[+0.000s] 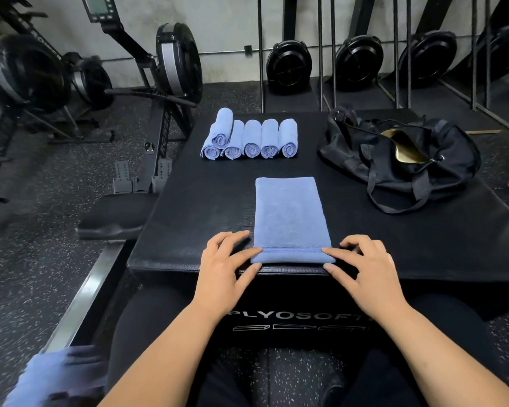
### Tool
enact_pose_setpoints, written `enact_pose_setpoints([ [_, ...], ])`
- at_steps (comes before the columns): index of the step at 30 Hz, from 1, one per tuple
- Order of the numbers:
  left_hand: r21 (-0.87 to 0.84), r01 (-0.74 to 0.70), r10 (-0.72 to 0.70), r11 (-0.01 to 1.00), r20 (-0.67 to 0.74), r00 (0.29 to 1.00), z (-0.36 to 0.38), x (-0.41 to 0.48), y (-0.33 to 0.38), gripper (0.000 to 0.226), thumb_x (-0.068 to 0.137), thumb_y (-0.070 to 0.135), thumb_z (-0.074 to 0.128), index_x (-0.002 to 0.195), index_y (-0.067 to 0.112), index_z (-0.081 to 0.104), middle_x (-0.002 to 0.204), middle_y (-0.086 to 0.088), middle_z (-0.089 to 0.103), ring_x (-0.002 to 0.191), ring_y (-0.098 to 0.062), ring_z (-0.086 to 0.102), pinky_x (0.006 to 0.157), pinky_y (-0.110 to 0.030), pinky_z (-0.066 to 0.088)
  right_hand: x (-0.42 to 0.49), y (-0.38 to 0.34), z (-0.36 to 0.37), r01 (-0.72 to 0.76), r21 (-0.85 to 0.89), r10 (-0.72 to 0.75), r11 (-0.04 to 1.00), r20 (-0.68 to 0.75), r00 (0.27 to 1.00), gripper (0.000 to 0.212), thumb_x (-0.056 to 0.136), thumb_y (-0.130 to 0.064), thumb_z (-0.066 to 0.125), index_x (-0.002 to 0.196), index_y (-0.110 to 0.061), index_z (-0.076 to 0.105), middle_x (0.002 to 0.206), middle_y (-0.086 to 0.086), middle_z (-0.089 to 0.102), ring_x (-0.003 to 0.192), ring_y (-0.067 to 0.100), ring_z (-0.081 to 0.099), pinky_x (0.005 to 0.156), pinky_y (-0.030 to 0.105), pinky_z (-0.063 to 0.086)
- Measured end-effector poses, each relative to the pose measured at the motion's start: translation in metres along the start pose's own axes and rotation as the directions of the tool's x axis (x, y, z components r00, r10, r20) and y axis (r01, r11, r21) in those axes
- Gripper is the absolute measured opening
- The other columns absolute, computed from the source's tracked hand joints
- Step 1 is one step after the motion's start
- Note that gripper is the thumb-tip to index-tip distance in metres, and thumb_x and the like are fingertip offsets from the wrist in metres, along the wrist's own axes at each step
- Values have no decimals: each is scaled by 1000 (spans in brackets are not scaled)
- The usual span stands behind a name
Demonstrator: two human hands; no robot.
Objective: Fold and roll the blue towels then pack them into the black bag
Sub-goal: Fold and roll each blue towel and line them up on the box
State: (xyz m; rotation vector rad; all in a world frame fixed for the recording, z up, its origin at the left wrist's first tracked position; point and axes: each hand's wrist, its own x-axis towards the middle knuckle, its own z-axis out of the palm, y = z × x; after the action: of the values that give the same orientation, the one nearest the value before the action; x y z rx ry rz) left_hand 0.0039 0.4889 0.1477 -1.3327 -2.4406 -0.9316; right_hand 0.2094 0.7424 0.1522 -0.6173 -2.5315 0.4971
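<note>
A folded blue towel (290,212) lies lengthwise on the black box, its near edge turned over into a small first roll at the box's front edge. My left hand (227,265) pinches the left end of that roll between thumb and forefinger. My right hand (362,265) pinches the right end the same way. Several rolled blue towels (252,139) lie side by side at the far middle of the box, one stacked on top at the left. The black bag (406,154) sits open at the far right, gold lining showing.
The black padded box (188,207) bears everything. More blue cloth (50,380) lies blurred at the lower left by my leg. Rowing machines (165,69) stand to the left and several upright ones (359,63) along the back wall.
</note>
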Motion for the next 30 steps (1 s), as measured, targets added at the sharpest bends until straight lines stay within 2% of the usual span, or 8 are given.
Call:
enact_pose_setpoints([
  [5,-4,100,-100,995,-1,995,4,4,3,21,102,45,65,120,42,75,146,22,51,141,-15,37,118,-29,18,11,-2,1,-118,21,117,993,48,992,24,95,-57,62,115,-51,73,103,-20,47,99,11,42,89,39,38],
  [9,-67,158,-159,985,-5,987,5,6,9,16,103,43,62,107,38,77,140,22,53,138,-4,32,116,-32,20,17,-1,0,-213,98,200,972,129,971,32,93,-68,52,107,-50,74,103,-21,53,103,9,43,94,40,35],
  [14,-113,217,-215,970,29,976,5,8,10,16,102,42,64,89,39,73,138,24,55,141,-10,33,118,-34,18,23,-3,-7,-277,138,242,951,225,944,15,94,-62,61,90,-52,71,106,-22,57,109,9,43,100,42,34],
  [19,-124,337,-342,933,-23,939,11,17,16,22,94,50,71,76,38,73,128,22,58,136,-10,36,116,-36,25,31,-12,-3,-352,154,335,923,125,934,19,85,-66,70,79,-48,73,101,-20,59,104,10,49,97,48,48],
  [21,-128,336,-347,933,-69,935,12,18,16,16,90,49,76,80,38,71,123,18,57,132,-9,38,113,-36,29,31,-17,-3,-344,153,338,926,67,939,19,83,-65,73,77,-47,70,100,-19,56,101,8,53,92,47,51],
  [25,-102,182,-193,978,-112,975,4,21,15,12,89,34,82,96,36,73,129,13,55,131,-11,39,111,-32,28,27,-22,-4,-314,159,322,936,-24,947,15,84,-51,81,87,-47,67,103,-22,49,92,1,56,79,39,54],
  [28,8,-63,63,998,-88,994,-3,29,13,8,94,21,78,96,29,76,129,11,60,129,-20,46,111,-29,27,23,-22,1,-132,24,133,991,-104,986,6,90,-38,79,92,-37,74,99,-18,47,91,10,47,65,34,49],
  [30,76,-173,178,982,-75,981,-5,30,6,9,99,21,71,101,27,78,127,8,63,126,-26,49,112,-30,30,21,-15,5,4,-86,-15,996,-137,991,7,95,-34,73,97,-28,77,98,-13,50,90,16,46,65,36,47],
])
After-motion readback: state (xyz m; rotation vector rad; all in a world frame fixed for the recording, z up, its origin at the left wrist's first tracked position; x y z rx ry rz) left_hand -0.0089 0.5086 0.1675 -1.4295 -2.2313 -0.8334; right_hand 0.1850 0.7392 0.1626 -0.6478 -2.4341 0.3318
